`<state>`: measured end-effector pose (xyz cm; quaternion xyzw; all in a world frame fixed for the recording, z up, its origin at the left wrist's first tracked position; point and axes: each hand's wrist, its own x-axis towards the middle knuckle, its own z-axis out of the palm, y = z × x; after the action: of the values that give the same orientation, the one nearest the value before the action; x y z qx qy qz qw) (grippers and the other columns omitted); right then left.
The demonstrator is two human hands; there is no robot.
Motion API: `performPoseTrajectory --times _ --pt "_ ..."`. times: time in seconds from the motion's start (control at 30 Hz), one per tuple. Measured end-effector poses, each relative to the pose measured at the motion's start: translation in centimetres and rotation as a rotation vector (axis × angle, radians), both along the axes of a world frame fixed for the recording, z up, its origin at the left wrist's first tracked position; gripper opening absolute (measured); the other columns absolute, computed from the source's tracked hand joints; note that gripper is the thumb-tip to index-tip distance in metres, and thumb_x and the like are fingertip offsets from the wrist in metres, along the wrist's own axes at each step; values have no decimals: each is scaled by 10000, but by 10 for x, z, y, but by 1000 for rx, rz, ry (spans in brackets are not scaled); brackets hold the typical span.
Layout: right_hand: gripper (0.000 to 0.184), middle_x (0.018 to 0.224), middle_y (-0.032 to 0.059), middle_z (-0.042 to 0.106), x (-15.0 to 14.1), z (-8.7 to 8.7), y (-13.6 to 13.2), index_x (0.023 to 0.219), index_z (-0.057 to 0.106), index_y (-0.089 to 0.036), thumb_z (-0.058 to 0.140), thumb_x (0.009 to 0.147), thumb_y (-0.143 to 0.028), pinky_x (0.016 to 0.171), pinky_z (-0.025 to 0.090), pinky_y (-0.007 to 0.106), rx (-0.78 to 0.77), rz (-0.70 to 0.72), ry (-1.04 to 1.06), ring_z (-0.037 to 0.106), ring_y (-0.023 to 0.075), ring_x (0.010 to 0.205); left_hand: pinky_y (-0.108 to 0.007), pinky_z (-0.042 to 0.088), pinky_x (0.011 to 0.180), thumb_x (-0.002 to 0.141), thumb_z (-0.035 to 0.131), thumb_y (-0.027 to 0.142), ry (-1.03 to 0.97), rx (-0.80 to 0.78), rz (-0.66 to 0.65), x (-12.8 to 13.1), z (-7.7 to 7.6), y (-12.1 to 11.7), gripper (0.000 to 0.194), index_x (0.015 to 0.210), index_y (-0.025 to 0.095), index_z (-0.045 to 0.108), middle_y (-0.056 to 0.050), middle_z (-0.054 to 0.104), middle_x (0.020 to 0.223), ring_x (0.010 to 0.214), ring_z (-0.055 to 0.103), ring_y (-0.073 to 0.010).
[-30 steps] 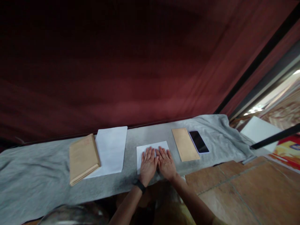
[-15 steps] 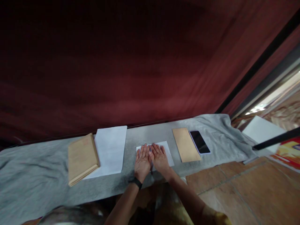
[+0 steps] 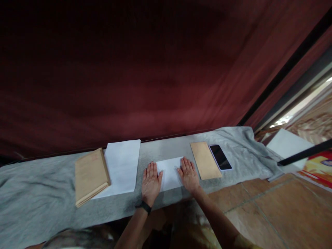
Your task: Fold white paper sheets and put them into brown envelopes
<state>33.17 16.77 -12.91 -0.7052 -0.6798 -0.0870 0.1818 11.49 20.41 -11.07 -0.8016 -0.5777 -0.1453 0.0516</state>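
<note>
A white sheet of paper [image 3: 169, 173], apparently folded, lies flat on the grey cloth [image 3: 166, 148] in front of me. My left hand [image 3: 151, 183] rests palm down over its left edge, fingers stretched out and thumb apart. Over the right edge lies my right hand [image 3: 189, 175], also flat with its fingers extended. Neither hand grips anything. Just right of my right hand is a brown envelope [image 3: 206, 160]. The parts of the paper beneath both palms are hidden.
To the left, a stack of brown envelopes [image 3: 90, 174] overlaps a pile of larger white sheets [image 3: 123, 166]. A phone [image 3: 220, 157] lies beyond the single envelope. A dark red curtain [image 3: 155, 86] hangs behind the cloth. Tiled floor [image 3: 259, 207] shows at right.
My hands have moved apart from the middle of the paper, the left one leftward and the right one rightward, uncovering its centre. The envelopes and phone stay put.
</note>
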Motion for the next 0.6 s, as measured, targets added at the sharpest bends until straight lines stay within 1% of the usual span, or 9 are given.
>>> performPoseTrajectory --times 0.1,0.17,0.2,0.27,0.33,0.37,0.47,0.6 --pt "581 1551 162 429 1 -1 -2 1525 390 -67 341 1059 -410 1174 297 464 -7 -17 -17 418 305 1423 -526 303 1197 1025 273 449 -17 4 29 0 3 -3 635 1489 43 428 -203 449 1529 1462 375 -312" --pt "589 1549 167 429 0 -1 -2 1532 377 -70 342 1057 -416 1173 297 472 -1 -18 -24 418 309 1424 -545 285 1201 1024 288 437 -29 25 38 8 6 -8 630 1490 35 423 -213 446 1529 1467 362 -324" --pt "592 1549 168 429 0 -1 -2 1537 369 -73 341 1057 -418 1172 298 473 4 -17 -26 415 309 1426 -547 278 1205 1024 295 427 -35 35 17 15 7 -12 622 1495 39 415 -208 438 1536 1475 347 -322" --pt "596 1551 168 426 -1 -1 -2 1546 353 -81 336 1057 -421 1170 302 475 16 -12 -29 413 308 1428 -533 276 1213 1023 312 404 -43 42 -64 28 7 -22 597 1513 71 396 -171 412 1563 1493 316 -302" --pt "598 1551 168 425 -1 -1 -2 1554 334 -85 330 1058 -419 1168 306 478 30 -7 -32 415 305 1427 -514 289 1214 1022 327 390 -43 33 -137 39 5 -31 575 1520 110 395 -129 403 1578 1492 321 -282" --pt "597 1549 168 428 0 -1 -2 1557 328 -86 327 1059 -416 1167 308 480 38 -5 -34 419 305 1425 -510 298 1210 1022 331 391 -40 27 -148 42 3 -35 569 1515 115 404 -123 406 1576 1485 336 -281" --pt "591 1545 166 435 0 -2 -3 1557 325 -83 324 1062 -405 1168 310 480 55 -4 -38 432 303 1414 -514 327 1191 1025 324 415 -33 15 -127 35 -1 -42 579 1489 88 440 -152 428 1556 1459 384 -295" --pt "585 1545 167 432 0 0 -3 1551 340 -79 337 1060 -397 1173 310 477 60 -9 -36 427 304 1419 -528 329 1183 1022 326 463 -62 40 -94 8 -1 -46 623 1496 71 425 -188 428 1547 1462 375 -313"
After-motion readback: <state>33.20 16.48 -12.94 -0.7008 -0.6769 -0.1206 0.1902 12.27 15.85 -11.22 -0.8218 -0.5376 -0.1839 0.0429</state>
